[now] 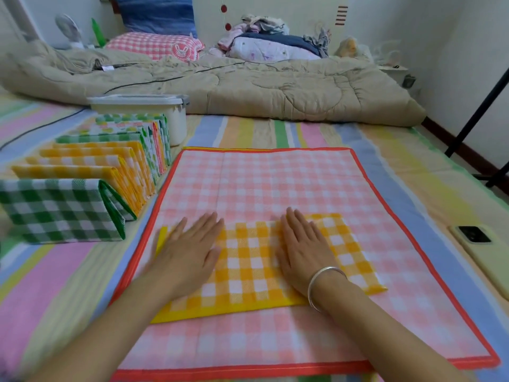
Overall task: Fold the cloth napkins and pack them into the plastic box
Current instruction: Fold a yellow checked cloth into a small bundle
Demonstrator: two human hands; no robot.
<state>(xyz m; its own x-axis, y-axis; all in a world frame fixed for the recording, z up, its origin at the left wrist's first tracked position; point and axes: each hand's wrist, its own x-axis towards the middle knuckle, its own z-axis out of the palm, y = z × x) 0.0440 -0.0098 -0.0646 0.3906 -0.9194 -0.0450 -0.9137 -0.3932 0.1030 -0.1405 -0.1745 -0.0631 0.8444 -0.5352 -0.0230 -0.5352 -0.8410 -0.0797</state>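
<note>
A folded yellow checked napkin [248,268] lies on a large pink checked cloth [275,186] with a red border. My left hand [190,252] presses flat on the napkin's left part. My right hand [303,249], with a silver bracelet on the wrist, presses flat on its right part. Both hands have straight fingers. To the left, a row of folded napkins [91,172] in green, yellow and patterned cloth stands on edge. Behind that row sits the white plastic box [176,119] with its lid on.
All this lies on a pastel striped sheet [60,271]. A beige quilt [248,86] runs across the back, with pillows and a heap of clothes behind it. A phone [479,249] lies at the right. A black stand leg [476,111] rises at the far right.
</note>
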